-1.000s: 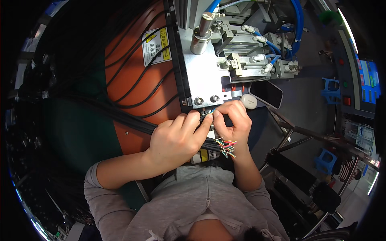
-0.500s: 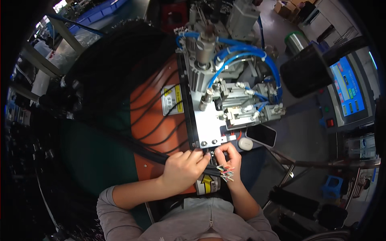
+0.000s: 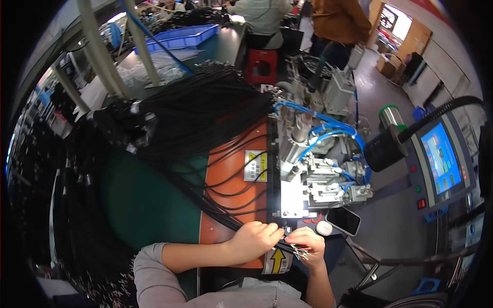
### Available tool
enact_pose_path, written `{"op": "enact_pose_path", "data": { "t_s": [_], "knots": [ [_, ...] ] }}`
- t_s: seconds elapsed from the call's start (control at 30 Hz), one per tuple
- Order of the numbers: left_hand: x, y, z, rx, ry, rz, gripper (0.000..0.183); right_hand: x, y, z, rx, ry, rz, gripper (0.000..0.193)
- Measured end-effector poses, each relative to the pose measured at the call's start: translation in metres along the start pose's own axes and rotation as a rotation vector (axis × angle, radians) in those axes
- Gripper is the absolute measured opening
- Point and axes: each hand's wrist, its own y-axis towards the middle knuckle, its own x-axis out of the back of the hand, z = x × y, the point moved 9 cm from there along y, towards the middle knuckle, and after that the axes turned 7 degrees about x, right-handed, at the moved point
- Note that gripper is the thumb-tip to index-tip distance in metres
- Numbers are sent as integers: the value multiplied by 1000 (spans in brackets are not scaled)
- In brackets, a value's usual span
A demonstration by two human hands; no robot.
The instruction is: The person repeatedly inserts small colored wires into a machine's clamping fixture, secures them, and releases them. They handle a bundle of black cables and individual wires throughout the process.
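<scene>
My left hand point(image 3: 257, 239) is closed around a bundle of black cables point(image 3: 215, 211) at the near end of the machine point(image 3: 295, 200). Beside it, my right hand point(image 3: 311, 243) is closed in a pinch, thumb and fingertips close to the left fingertips. A small piece between the fingertips is too tiny to make out. From the bundle, stripped wire ends point(image 3: 302, 251) in red, green and white fan out across my right palm. Just beyond both hands is the machine's brightly lit metal plate point(image 3: 291, 197).
Black cables point(image 3: 179, 113) are heaped on the left and run over the orange panel point(image 3: 231, 190). A phone point(image 3: 344, 220) and white earbud case point(image 3: 323, 228) lie right of my hands. A lamp point(image 3: 385, 149) and touchscreen panel point(image 3: 440, 156) stand farther right. Other people are in the background.
The view has tilted up and swung left, so the machine and hands appear lower and farther right, with people visible beyond. Both hands stay closed at the machine's near end.
</scene>
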Motion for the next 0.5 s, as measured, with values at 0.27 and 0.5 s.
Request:
{"op": "enact_pose_path", "data": {
  "t_s": [0.27,0.5],
  "knots": [
    [18,-2,-6,-54,-10,-220,40,22,-30,-22,-221,201,-335,20],
    [21,-2,-8,-112,-141,-224,36,19,-24,-14,-217,157,-310,17]
  ]
}}
